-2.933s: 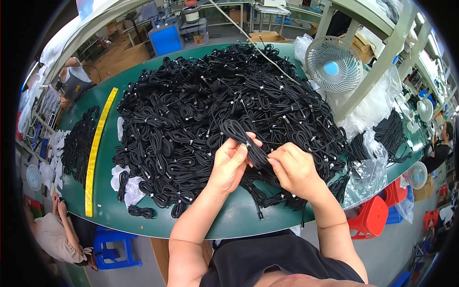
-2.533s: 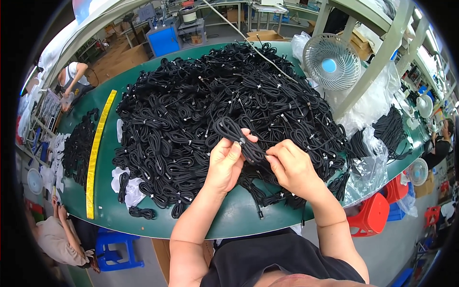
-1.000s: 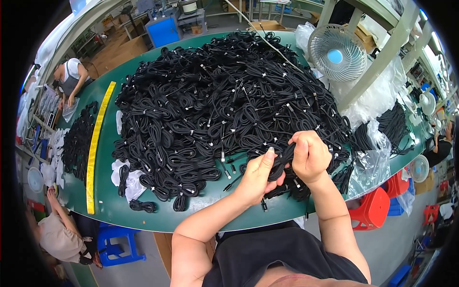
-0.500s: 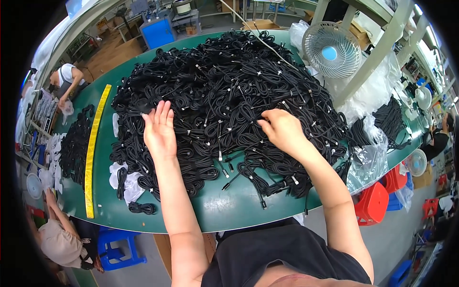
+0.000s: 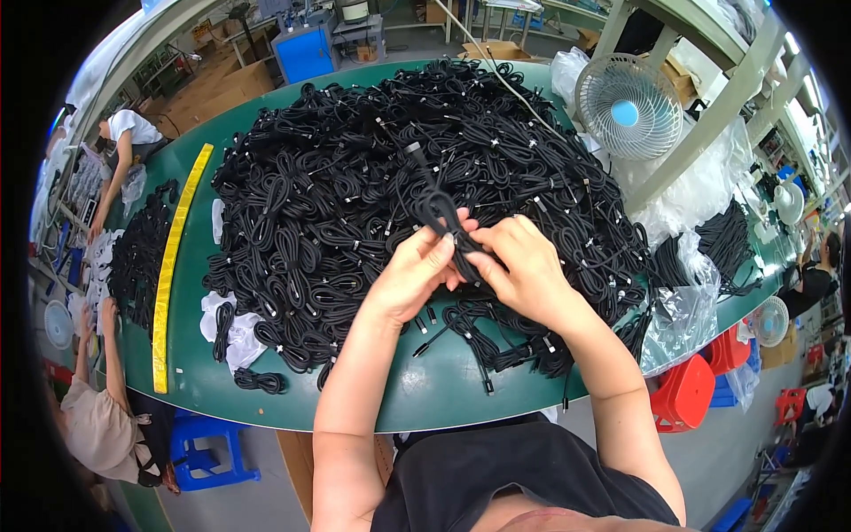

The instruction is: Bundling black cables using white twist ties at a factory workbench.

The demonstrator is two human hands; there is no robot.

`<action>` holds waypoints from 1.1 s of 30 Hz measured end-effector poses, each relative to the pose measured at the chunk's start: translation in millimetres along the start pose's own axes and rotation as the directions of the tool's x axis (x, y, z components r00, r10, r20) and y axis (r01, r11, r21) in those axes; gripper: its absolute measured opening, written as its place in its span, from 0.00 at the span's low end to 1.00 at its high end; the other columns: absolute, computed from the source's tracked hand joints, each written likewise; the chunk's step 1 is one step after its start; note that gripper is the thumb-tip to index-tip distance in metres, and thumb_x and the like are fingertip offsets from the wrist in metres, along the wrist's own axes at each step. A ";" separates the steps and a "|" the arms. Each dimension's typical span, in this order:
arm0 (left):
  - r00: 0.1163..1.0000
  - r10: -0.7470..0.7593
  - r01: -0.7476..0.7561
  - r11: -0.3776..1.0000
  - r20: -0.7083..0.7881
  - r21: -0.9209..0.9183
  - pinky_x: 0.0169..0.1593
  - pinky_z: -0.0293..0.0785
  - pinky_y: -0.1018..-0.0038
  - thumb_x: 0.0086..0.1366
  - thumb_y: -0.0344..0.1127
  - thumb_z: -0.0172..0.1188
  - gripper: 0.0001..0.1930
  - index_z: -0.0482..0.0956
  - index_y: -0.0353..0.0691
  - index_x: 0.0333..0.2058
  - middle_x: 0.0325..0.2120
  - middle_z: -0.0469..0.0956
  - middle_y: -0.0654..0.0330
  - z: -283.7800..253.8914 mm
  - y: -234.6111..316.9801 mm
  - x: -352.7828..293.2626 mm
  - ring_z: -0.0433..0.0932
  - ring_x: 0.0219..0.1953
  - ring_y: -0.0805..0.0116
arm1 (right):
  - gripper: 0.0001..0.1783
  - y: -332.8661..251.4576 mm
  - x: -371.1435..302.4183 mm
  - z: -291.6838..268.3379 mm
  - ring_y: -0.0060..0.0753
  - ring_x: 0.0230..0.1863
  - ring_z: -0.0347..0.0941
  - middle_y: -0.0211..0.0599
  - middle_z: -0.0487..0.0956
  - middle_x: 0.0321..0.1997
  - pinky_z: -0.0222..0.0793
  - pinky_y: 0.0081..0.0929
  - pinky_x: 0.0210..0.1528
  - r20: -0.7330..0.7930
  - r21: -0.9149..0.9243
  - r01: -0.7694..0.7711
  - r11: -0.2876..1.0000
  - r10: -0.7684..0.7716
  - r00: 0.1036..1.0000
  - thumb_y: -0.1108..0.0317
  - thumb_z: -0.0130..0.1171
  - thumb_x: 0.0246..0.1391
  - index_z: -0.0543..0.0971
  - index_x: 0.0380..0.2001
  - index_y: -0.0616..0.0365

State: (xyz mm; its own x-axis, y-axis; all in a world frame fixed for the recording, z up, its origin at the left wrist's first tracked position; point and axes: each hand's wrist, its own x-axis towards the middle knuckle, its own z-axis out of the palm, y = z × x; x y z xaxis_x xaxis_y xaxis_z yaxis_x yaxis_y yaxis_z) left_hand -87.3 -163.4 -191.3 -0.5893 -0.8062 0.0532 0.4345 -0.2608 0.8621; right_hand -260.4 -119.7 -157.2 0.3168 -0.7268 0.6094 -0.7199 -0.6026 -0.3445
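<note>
Over the near part of a large heap of bundled black cables (image 5: 346, 204), my two hands meet on one coiled black cable (image 5: 434, 207). My left hand (image 5: 415, 270) closes round the bundle from the left, thumb on top. From the other side my right hand (image 5: 519, 266) pinches the same bundle near its middle. The cable's loop and a plug end stick up above the fingers. Part of the bundle is hidden behind my fingers. Several loose cable ends with metal plugs lie just below my hands on the green table (image 5: 425, 395).
A yellow strip (image 5: 182, 266) runs along the table's left side, with a smaller cable pile (image 5: 142, 257) beyond it. Two people work there. A fan (image 5: 628, 106) and clear plastic bags (image 5: 683, 310) stand right, near a post. Red stools (image 5: 684, 395) are below the table edge.
My left hand has moved right from the heap's left side to meet my right hand. Both now hold a cable bundle; the left was open and empty before.
</note>
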 end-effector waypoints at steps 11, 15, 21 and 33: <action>0.988 0.149 -0.151 0.988 -0.051 -0.040 0.22 0.66 0.87 0.59 0.36 0.59 0.16 0.70 0.37 0.44 0.35 0.77 0.57 18.0 -11.1 -5.7 0.72 0.22 0.80 | 0.07 -12.5 -15.7 -5.4 0.38 0.26 0.69 0.37 0.72 0.24 0.68 0.29 0.26 -0.127 -0.062 0.028 0.998 -0.036 0.991 0.76 0.61 0.38 0.74 0.25 0.61; 0.987 0.150 -0.146 0.987 -0.062 0.061 0.23 0.66 0.87 0.58 0.39 0.60 0.18 0.71 0.37 0.44 0.35 0.77 0.57 19.5 -5.4 -7.2 0.72 0.22 0.79 | 0.07 -13.9 -16.8 -6.9 0.37 0.25 0.69 0.37 0.71 0.24 0.67 0.29 0.25 -0.133 -0.076 0.022 0.997 -0.032 0.991 0.77 0.61 0.38 0.74 0.25 0.62; 0.992 0.114 -0.118 0.990 -0.048 -0.083 0.25 0.68 0.85 0.57 0.41 0.61 0.20 0.71 0.37 0.44 0.36 0.77 0.56 21.7 -7.7 -6.2 0.72 0.23 0.78 | 0.07 -18.1 -15.2 -6.1 0.38 0.23 0.69 0.37 0.72 0.22 0.66 0.29 0.24 -0.218 -0.056 0.015 0.998 -0.027 0.976 0.79 0.61 0.37 0.74 0.24 0.63; 0.999 0.048 -0.049 0.994 -0.005 -0.102 0.27 0.67 0.84 0.60 0.38 0.59 0.16 0.72 0.36 0.43 0.29 0.76 0.64 23.4 -23.0 -6.9 0.71 0.24 0.80 | 0.07 -23.7 -16.1 -5.6 0.39 0.24 0.70 0.38 0.71 0.23 0.68 0.31 0.25 -0.170 -0.014 0.014 1.000 -0.016 0.985 0.78 0.60 0.39 0.73 0.25 0.62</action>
State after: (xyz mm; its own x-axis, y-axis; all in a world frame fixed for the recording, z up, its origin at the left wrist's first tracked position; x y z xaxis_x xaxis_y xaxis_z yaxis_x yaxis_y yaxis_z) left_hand -109.2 -139.4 -199.8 -0.5640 -0.8206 0.0921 0.5298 -0.2740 0.8026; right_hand -251.9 -91.9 -154.9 0.2186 -0.6501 0.7277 -0.7237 -0.6083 -0.3260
